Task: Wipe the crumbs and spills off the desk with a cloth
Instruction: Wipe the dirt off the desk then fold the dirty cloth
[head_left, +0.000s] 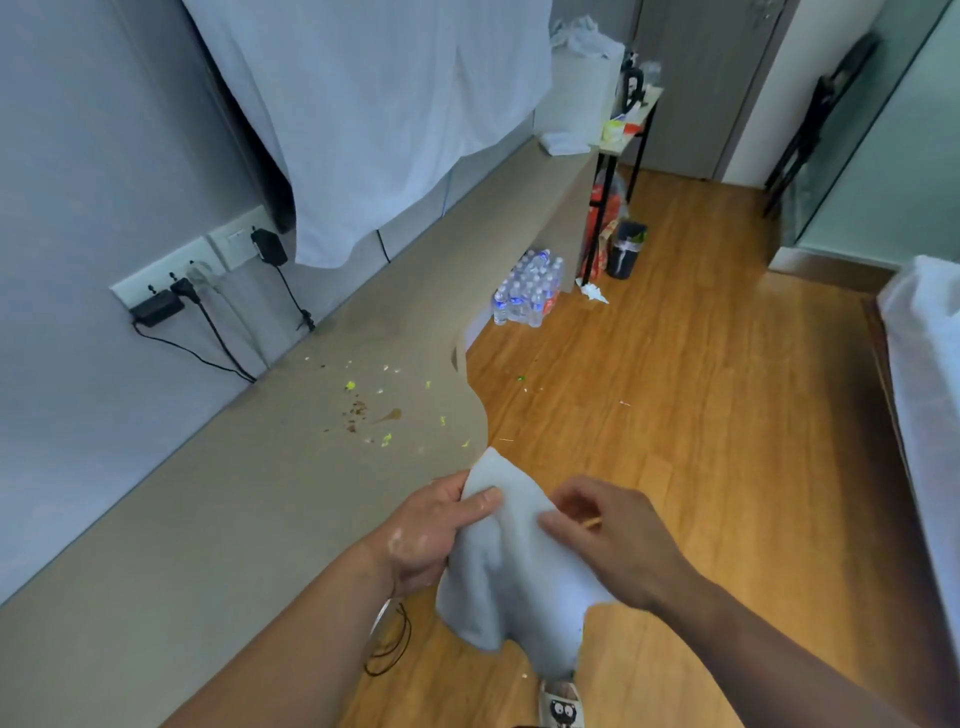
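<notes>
Both hands are on the job! The left hand (431, 530) grips the top left edge of the limp white fabric cloth (514, 571), thumb laid over it. The right hand (608, 540) pinches its right side, fingers curled in. The cloth hangs between them at six o'clock in the view, just off the front edge of the long beige laminate bench (208, 519) and over the wooden plank floor (675, 415), not yet touching the bench.

The target is up at eleven o'clock from the hands: scattered brown crumbs (356, 410), a small brown liquid spill (390, 414) beside them, and yellow-green bits (387, 440) around.

The smart play is to fold the cloth into a flat pad and set it down on the wall side of the mess. Then draw everything into one heap rather than flicking it over the curved edge, where specks already dot the floor. Blot the spill; do not smear it.

The cloth looks clean, creased and floppy. Damp or dry, I cannot tell.
</notes>
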